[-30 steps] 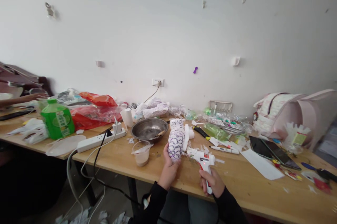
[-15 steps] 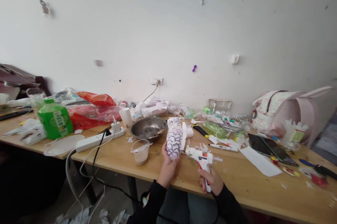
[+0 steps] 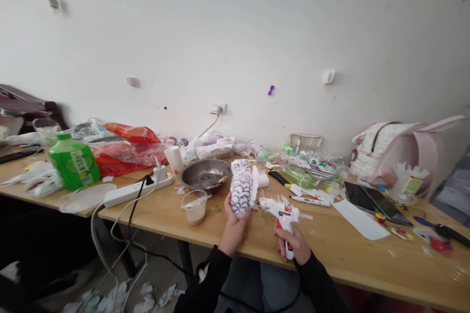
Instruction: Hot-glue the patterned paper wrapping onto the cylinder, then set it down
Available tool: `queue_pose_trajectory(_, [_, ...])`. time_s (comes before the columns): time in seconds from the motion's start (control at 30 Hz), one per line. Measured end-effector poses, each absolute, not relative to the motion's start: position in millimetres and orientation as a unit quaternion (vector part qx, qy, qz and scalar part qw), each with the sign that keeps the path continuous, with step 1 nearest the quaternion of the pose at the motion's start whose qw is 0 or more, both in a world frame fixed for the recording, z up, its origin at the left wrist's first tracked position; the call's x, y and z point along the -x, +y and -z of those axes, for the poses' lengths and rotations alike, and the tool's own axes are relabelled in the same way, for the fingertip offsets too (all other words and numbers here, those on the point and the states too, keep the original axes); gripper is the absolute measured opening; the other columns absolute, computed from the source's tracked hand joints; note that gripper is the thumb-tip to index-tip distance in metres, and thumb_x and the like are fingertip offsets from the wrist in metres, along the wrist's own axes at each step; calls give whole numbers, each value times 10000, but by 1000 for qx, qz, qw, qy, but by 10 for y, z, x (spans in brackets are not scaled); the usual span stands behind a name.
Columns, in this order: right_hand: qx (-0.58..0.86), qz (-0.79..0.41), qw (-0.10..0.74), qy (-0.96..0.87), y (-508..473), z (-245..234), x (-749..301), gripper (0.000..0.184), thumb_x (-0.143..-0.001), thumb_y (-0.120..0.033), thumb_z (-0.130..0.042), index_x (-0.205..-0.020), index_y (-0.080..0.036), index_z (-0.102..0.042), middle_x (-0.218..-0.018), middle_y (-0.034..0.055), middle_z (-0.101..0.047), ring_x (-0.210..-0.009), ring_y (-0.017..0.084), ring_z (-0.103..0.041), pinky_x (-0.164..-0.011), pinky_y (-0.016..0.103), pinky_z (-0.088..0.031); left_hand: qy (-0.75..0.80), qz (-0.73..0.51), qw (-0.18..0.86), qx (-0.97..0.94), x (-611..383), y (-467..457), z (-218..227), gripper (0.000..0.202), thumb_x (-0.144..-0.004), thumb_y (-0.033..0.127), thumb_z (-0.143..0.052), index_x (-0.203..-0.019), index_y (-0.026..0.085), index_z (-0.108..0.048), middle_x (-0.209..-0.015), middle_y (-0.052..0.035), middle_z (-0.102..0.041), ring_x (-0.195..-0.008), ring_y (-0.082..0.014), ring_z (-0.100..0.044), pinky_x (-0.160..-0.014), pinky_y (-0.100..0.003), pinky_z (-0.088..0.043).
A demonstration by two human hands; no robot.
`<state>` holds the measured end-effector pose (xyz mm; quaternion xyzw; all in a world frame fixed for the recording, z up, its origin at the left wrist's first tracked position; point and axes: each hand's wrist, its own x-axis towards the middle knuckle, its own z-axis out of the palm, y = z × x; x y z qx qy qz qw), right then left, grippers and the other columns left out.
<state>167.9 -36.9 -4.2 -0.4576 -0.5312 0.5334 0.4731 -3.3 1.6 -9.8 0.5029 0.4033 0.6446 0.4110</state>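
My left hand is wrapped round the lower end of a white paper-covered form drawn with dark, purplish scale marks. A white strip stands along the form's right side. In my right hand is a white hot glue gun, its handle gripped and a small red light showing. The gun's nozzle points left, close to the form's lower right side; whether it touches cannot be made out. A clear glue stick pokes out of its back. Behind the form lies a white paper roll.
Left of the form are a metal bowl, a plastic cup with brownish contents, and a power strip with cables. A marker, a box cutter, white paper and phones lie rightward. A backpack stands far right.
The view has shifted slightly. Both hands still hold the scaled form and the glue gun, nearly in the same places; the gun's nozzle looks a little nearer the form.
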Motion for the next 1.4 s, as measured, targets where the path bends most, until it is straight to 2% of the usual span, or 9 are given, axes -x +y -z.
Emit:
queue_pose_trajectory(0.17, [448,-542,473,-531,-383,-3,-1679,317,-677,-485,-522,-715,-172,-490,-289,-76,-461,-246,79,-370,-386,232,-326,418,-624,375,-543,17,2,115,705,-678,169,-544,-1287,167,-190,-1390,-148,-205,-1295,-251,-202,-1073,-399,-120])
queue_pose_trajectory(0.53, [448,-546,475,-525,-381,-6,-1683,326,-677,-489,-518,-742,-172,-476,-298,-72,-468,-252,84,-369,-346,233,-276,413,-608,376,-564,21,-23,73,696,-685,159,-509,-1284,148,-157,-1395,-165,-179,-1303,-256,-178,-1077,-404,-104])
queue_pose_trajectory(0.63, [446,-543,476,-529,-387,0,-1676,332,-677,-495,-513,-740,-171,-479,-293,-77,-462,-250,79,-369,-361,231,-295,414,-606,371,-569,22,-20,75,695,-680,148,-508,-1279,159,-158,-1392,-162,-182,-1304,-256,-175,-1077,-414,-98])
queue_pose_trajectory(0.8, [464,-531,472,-530,-375,35,-1671,348,-666,-524,-516,-718,-183,-470,-292,-78,-460,-244,82,-362,-353,231,-295,412,-608,365,-572,29,-12,96,690,-682,147,-513,-1277,160,-165,-1390,-164,-188,-1304,-261,-178,-1075,-425,-106])
queue_pose_trajectory(1.0, [479,-533,461,-523,-358,58,-1678,337,-657,-515,-535,-624,-191,-447,-286,-67,-454,-248,80,-377,-329,213,-300,410,-613,381,-558,23,-15,85,707,-671,147,-533,-1286,154,-185,-1394,-154,-206,-1301,-245,-197,-1076,-387,-125])
queue_pose_trajectory(1.4, [505,-516,442,-533,-369,59,-1636,332,-631,-507,-508,-553,-189,-461,-263,-60,-422,-222,72,-337,-266,193,-226,407,-609,394,-555,42,-25,59,697,-690,181,-525,-1285,161,-164,-1392,-155,-207,-1294,-246,-220,-1069,-383,-148])
